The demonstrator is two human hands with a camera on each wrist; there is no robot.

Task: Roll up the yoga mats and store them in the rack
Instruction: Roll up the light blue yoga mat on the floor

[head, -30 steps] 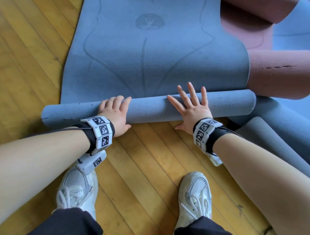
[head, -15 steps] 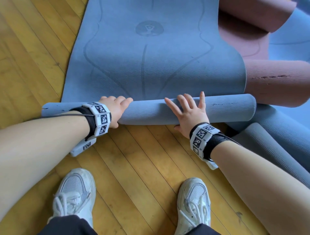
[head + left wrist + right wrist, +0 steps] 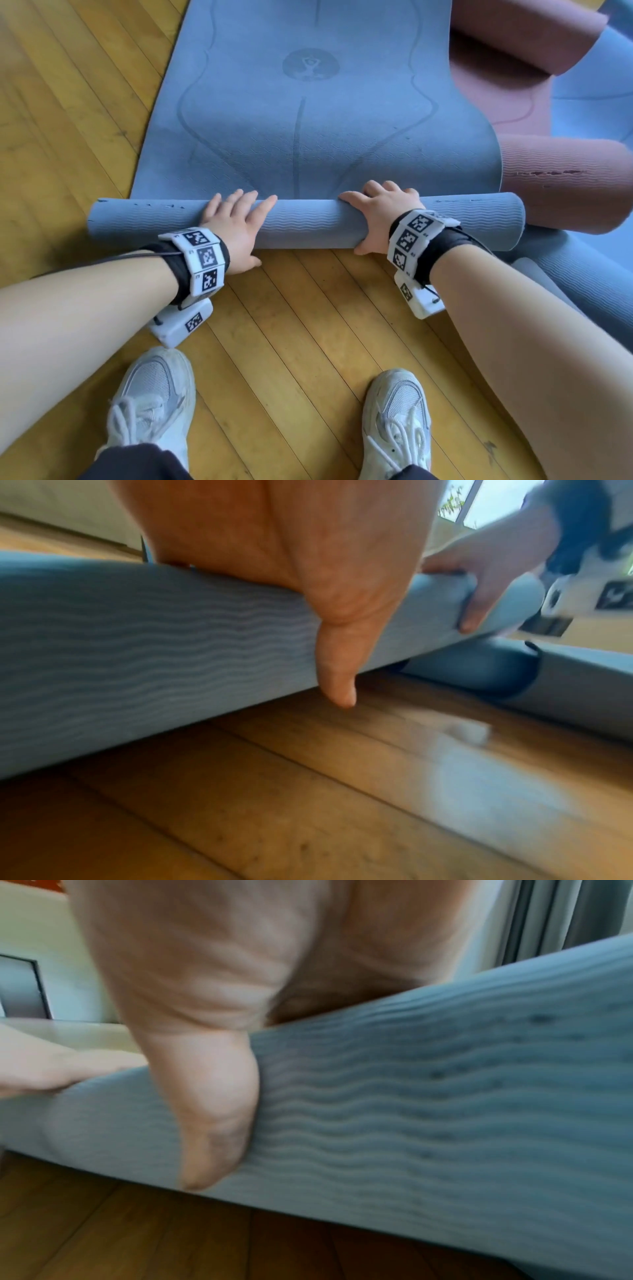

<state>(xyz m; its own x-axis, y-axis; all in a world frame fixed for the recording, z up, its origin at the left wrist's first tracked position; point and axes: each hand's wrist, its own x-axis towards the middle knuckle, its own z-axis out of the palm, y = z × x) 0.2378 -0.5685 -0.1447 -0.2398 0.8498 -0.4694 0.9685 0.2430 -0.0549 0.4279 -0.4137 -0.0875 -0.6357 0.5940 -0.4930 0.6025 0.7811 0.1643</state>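
Note:
A blue yoga mat [image 3: 308, 130] lies on the wooden floor, its near end wound into a roll [image 3: 308, 222] across my front. My left hand [image 3: 236, 222] presses on the roll left of centre, fingers laid fairly straight over the top and thumb [image 3: 337, 669] down the near side. My right hand [image 3: 380, 209] grips the roll right of centre, fingers curled over the top and thumb [image 3: 212, 1123] against the near side. The wavy ribbed underside of the roll [image 3: 428, 1123] fills the right wrist view. The fingertips of both hands are hidden behind the roll in the wrist views.
A pink mat [image 3: 565, 185], partly curled, lies against the roll's right end. Grey-blue rolled mats [image 3: 589, 274] lie at the right, one under that end. Another blue mat [image 3: 599, 109] sits far right. My white shoes [image 3: 154, 394] [image 3: 397, 418] stand on the wooden floor [image 3: 291, 342].
The roll has turned forward and grown thicker. My right hand went from flat, spread fingers to a curled grip over the top. My left hand's fingers have stretched out across the roll.

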